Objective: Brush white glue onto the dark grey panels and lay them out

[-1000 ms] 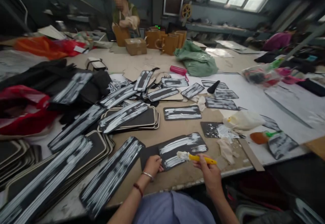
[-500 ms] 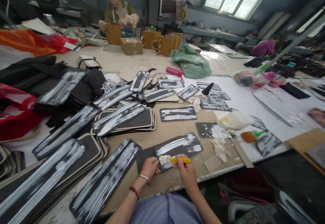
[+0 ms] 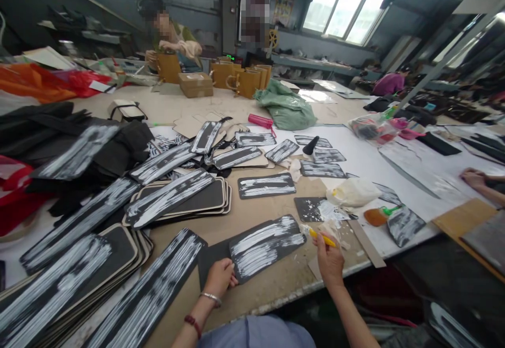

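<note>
My right hand (image 3: 330, 259) is closed around a yellow-handled brush (image 3: 324, 238), whose pale, paste-coated tip is just past the right end of a black panel (image 3: 267, 248). Streaks of white paste cover that panel. At its lower left corner, my left hand (image 3: 221, 276) pinches the edge with curled fingers. A plain dark sheet (image 3: 211, 256) lies partly under the panel and beside my left hand. Beyond the brush is a dark card (image 3: 306, 210) with a lump of white paste on it, next to a crumpled whitish bag (image 3: 357, 192).
Stacked bordered panels (image 3: 130, 248) and other white-streaked pieces (image 3: 266, 185) spread over the left and middle of the table. An orange-brown bottle (image 3: 374, 216) with a green tip lies at right. A co-worker (image 3: 169, 38) handles brown boxes across the table; another person's hands (image 3: 473, 177) rest at right.
My right hand has moved the brush rightward off the panel, towards the paste card. White streaks now cover the panel's lower left part. My left hand still grips the corner; the view has shifted slightly.
</note>
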Tool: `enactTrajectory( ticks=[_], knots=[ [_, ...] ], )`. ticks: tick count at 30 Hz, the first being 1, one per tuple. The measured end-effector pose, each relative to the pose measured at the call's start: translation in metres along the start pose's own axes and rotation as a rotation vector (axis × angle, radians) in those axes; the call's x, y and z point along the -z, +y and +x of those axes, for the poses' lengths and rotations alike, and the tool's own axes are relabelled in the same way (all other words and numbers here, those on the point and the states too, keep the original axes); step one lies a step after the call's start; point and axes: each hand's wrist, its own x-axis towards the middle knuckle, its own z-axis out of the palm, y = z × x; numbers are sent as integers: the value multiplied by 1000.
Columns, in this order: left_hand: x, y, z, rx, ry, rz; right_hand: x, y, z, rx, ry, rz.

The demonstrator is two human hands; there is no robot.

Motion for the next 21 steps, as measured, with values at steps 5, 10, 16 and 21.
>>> enactTrajectory(
  ticks=[5, 10, 16, 21],
  knots=[
    [-2, 1, -2, 7, 17, 0, -7, -15, -14, 222, -202, 37],
    [-3, 1, -3, 12, 31, -5, 10, -11, -28, 361, -245, -16],
    [-4, -2, -2, 25, 46, -4, 14, -13, -52, 390, -353, -5],
    [-5, -4, -1, 20, 59, 8, -4, -51, -65, 152, -408, 192]
  ],
)
